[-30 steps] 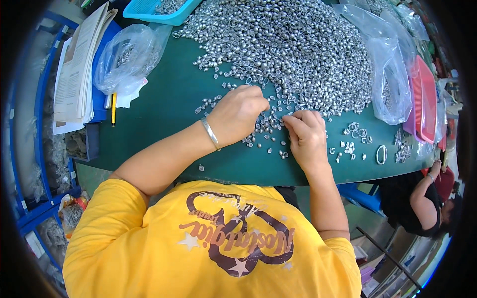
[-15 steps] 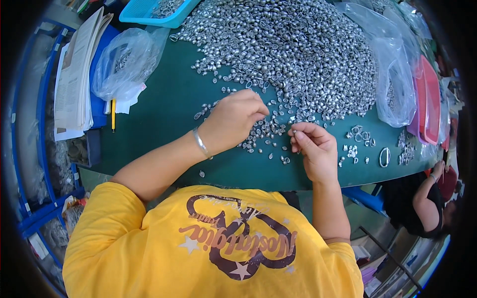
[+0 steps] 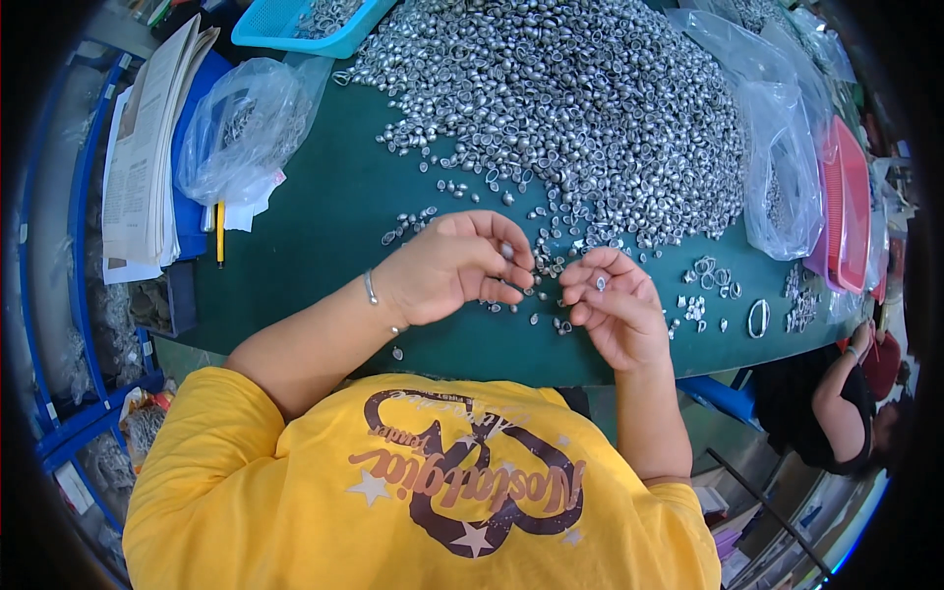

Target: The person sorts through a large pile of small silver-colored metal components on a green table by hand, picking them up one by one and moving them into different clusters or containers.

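Observation:
My left hand is raised just over the green tabletop, fingers curled. A small rounded silver metal piece sits between its thumb and fingers. Close on its right, my right hand pinches another small silver piece, with its palm partly turned up. Beneath and between both hands lie loose small metal pieces, some partly hidden by the fingers. Beyond them spreads a big heap of small silver cup-like and ring-like pieces.
Small groups of metal rings and a larger oval ring lie right. Plastic bags, a red basket, a blue basket, papers and a yellow pencil surround the work area. Another person sits at right.
My left hand has drawn back from the loose pieces toward me and turned, showing a metal piece in its fingers. My right hand has tilted, bringing its piece into sight.

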### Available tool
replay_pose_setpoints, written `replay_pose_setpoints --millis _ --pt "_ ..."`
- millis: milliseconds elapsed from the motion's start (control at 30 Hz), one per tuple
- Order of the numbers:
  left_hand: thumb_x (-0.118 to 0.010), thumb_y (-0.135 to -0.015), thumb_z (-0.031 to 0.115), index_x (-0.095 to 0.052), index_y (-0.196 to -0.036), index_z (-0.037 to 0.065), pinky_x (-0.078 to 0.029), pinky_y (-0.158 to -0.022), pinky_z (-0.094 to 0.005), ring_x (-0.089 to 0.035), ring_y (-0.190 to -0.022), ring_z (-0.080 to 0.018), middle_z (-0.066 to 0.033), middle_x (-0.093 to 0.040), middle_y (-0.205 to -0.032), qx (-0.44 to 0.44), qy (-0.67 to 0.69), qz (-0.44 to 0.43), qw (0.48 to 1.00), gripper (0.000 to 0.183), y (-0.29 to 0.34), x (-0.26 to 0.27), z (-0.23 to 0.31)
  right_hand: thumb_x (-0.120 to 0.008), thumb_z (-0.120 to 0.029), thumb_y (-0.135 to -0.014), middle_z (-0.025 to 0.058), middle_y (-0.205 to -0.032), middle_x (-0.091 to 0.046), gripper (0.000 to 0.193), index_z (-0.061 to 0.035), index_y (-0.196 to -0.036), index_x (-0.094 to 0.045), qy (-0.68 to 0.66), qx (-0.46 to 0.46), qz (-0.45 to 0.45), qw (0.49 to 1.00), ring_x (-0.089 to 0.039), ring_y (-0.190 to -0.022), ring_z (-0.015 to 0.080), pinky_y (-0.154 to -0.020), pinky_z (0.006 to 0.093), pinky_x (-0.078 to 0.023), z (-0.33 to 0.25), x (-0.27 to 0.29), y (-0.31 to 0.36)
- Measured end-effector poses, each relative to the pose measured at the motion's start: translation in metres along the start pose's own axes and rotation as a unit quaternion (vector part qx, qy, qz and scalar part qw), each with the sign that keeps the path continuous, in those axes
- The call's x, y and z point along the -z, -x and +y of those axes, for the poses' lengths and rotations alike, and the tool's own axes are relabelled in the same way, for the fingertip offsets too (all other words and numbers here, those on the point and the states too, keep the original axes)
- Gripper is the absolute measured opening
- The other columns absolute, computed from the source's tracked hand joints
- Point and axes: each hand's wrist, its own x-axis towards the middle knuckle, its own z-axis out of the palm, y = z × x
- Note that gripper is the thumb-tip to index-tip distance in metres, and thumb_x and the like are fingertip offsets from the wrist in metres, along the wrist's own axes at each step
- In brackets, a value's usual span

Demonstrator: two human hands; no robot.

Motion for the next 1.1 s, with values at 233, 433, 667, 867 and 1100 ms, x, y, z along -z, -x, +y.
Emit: replay_pose_setpoints --millis 233,433,667,867,1100 --pt "-0.062 -0.072 0.001 -0.059 -0.08 0.0 -0.045 -0.055 -0.0257 -0.055 -0.059 -0.0143 -0.0055 -0.055 -0.073 -0.331 -0.57 0.047 0.75 0.009 -0.039 0.003 0.0 -0.061 -0.003 -0.074 0.0082 -0.068 -0.055 0.004 -0.004 -0.078 -0.062 0.686 0.334 0.057 0.644 -0.055 -0.058 0.0241 -0.053 0.032 -0.044 -0.004 -0.003 -0.03" --pt "-0.064 -0.07 0.001 -0.058 -0.074 0.001 -0.045 -0.064 -0.0328 -0.053 -0.072 -0.028 -0.0114 -0.051 -0.074 -0.378 -0.673 0.023 0.636 0.007 -0.054 0.01 -0.012 -0.064 -0.006 -0.071 0.0084 -0.068 -0.052 0.005 -0.0045 -0.075 -0.061 0.738 0.355 0.067 0.57 -0.055 -0.064 0.0268 -0.055 0.0357 -0.045 -0.001 -0.003 -0.035" --pt "-0.055 -0.081 0.003 -0.058 -0.083 0.002 -0.045 -0.057 -0.0246 -0.055 -0.066 -0.0128 -0.0062 -0.059 -0.078 -0.067 -0.229 0.05 0.97 0.004 -0.035 0.003 0.014 -0.065 -0.006 -0.069 0.0069 -0.066 -0.05 0.008 -0.0059 -0.076 -0.062 0.722 0.381 0.046 0.576 -0.054 -0.064 0.0254 -0.055 0.0346 -0.045 0.0 -0.004 -0.037" --pt "-0.05 -0.079 0.006 -0.051 -0.078 0.004 -0.044 -0.053 -0.0211 -0.054 -0.06 -0.0142 -0.0131 -0.058 -0.08 -0.087 -0.004 0.038 0.995 0.003 -0.029 0.016 0.021 -0.061 -0.004 -0.074 0.0035 -0.065 -0.049 0.003 -0.0037 -0.076 -0.06 0.624 0.311 0.034 0.716 -0.05 -0.059 0.0159 -0.052 0.027 -0.041 -0.003 -0.005 -0.037" --pt "-0.07 -0.068 0.01 -0.061 -0.08 0.004 -0.043 -0.054 -0.03 -0.053 -0.061 -0.0212 -0.0074 -0.05 -0.066 -0.375 -0.665 0.077 0.641 0.016 -0.046 0.007 0.006 -0.057 -0.007 -0.079 0.0039 -0.067 -0.06 0.01 0.0003 -0.082 -0.062 0.465 0.204 0.074 0.858 -0.054 -0.058 0.01 -0.051 0.0232 -0.044 -0.018 0.004 -0.04"
